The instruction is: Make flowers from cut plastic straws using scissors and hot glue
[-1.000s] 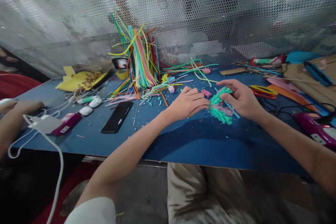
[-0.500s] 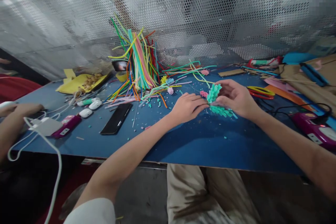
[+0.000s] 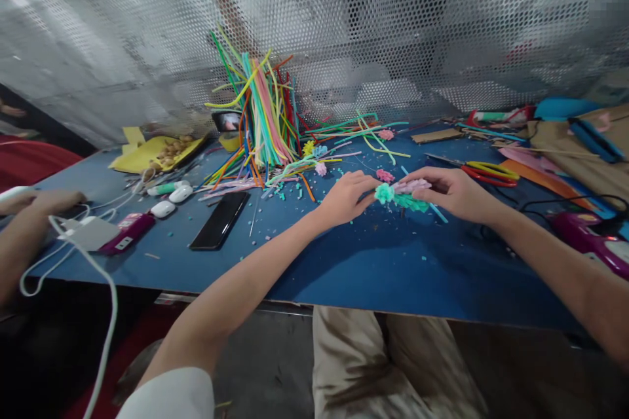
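A fuzzy teal and lilac pipe-cleaner flower (image 3: 384, 193) is held between both hands just above the blue table. My right hand (image 3: 455, 195) pinches its lilac part from the right, thumb below and fingers above. At its teal left end, my left hand (image 3: 348, 199) has thumb and fingertips closed in; the exact contact is small and partly hidden. A light blue pipe cleaner (image 3: 438, 213) sticks out under my right fingers. Just behind lies a small pink fuzzy piece (image 3: 384, 175).
A bundle of coloured pipe cleaners (image 3: 268, 118) stands behind, with clippings around it. Scissors with yellow and red handles (image 3: 491, 173) lie to the right. A black phone (image 3: 219, 220), white cables and a purple power strip (image 3: 128, 232) are left, near another person's hand (image 3: 61, 201).
The teal piece has been turned, so a round teal end and a lilac part now show. My right hand has shifted slightly right, uncovering the scissors' blades.
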`<state>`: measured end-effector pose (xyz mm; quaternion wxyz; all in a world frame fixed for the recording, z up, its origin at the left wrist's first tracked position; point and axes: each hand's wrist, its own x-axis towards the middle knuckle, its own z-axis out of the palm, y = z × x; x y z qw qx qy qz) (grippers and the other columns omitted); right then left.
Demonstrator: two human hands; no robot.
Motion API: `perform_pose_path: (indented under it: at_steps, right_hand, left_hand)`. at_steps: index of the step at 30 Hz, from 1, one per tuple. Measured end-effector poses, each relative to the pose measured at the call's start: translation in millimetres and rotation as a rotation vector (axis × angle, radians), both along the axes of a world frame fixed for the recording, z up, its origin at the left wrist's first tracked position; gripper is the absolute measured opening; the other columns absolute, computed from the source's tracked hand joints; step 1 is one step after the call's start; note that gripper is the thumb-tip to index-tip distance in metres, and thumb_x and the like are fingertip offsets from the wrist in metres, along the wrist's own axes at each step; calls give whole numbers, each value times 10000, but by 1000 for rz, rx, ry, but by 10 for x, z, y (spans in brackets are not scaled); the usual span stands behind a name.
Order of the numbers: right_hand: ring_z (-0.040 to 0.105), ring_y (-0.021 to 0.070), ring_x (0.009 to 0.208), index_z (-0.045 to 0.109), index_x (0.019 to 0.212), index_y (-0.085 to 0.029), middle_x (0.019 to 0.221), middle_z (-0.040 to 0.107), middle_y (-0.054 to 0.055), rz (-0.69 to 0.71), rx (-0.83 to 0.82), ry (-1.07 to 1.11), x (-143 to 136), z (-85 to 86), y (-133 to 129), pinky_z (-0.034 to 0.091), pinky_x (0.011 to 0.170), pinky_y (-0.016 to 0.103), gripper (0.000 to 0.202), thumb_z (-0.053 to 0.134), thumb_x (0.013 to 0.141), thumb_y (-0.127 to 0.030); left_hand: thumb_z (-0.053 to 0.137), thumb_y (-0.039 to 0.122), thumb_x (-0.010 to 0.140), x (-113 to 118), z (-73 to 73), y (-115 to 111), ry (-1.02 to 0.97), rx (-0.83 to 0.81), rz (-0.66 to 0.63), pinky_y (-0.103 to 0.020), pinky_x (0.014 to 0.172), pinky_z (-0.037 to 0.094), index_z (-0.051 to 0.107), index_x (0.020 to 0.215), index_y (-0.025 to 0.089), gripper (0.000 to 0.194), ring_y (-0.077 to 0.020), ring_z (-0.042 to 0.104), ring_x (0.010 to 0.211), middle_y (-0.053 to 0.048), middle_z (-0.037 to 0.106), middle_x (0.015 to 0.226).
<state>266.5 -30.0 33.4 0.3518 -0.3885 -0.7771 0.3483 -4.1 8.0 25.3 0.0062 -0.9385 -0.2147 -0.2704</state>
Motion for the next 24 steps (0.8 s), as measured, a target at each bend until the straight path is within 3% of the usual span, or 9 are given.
perform_pose_path:
  at_steps: [5,12,19,24]
  right_hand:
    - [710,193,828,724,1117,-238,1012,760,50,-56,16,11,-50,34,-50,577,703,306,352,635,891,-493]
    - [720,187,717,641,1185,-242,829,753,26,-159,-30,245,-166,-24,-60,610,731,355,404,691,857,-473]
    - [728,207,772,480,1381,-258,944,748,59,-213,-31,346,-148,-103,3,613,730,375,514,547,942,-517]
    - [673,236,1010,576,1295,-294,1183,660,77,-299,321,172,-192,-60,-78,584,852,415,399,596,924,-438]
  left_hand:
    - [405,287,1019,-35,18,42,-24,-86,-139,-319,850,441,646,1056,153,277,-185,598,892,-99,710,998]
    - [468,267,996,44,-44,-43,28,-164,-137,-326,876,457,672,1101,170,250,-180,606,915,-85,725,979]
    - [480,370,1010,80,8,-97,-247,-236,176,-252,687,447,680,870,164,319,-125,602,686,-34,701,792]
    - [458,396,1022,62,69,-98,-338,-274,237,-237,658,428,680,880,170,347,-100,572,627,-11,716,801]
